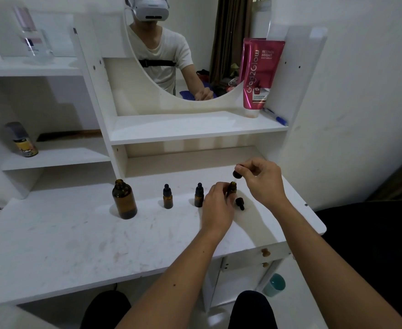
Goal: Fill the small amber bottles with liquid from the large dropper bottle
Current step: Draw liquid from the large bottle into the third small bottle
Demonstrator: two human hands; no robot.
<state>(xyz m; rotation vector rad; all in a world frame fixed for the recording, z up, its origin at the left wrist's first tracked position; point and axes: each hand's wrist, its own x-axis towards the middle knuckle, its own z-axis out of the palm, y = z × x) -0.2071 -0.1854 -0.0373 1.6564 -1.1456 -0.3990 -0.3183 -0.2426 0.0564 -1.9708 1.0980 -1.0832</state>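
The right hand's thumb and forefinger (243, 167) pinch the black rubber bulb of a glass-tipped dropper (237, 174), the other fingers curled loosely behind; the pinch at the very top leaves the bulb free to be squeezed and lets the tip hang straight down. The right hand (262, 180) holds it just above the open mouth of a small uncapped amber glass bottle (232, 187), so any drop should fall into the neck and not onto the desk. The left hand (217, 206) wraps its fingers round that bottle's lower body, which seems meant to keep so light and narrow a thing from tipping while the tip comes in. Whether the glass tip is already inside the neck or just over it is hard to tell from here.

Just right of the held bottle a small black dropper cap (240, 203) lies on its side on the white desk top (76, 233), presumably this bottle's own, set close for refitting. To the left stand two more small amber bottles with black dropper caps on, one near the left hand (199, 195), one farther off (168, 197). Farther left again the large amber glass bottle (124, 199) stands upright and open, its dropper being the one in the right hand.

I judge this to be filling the first of three.
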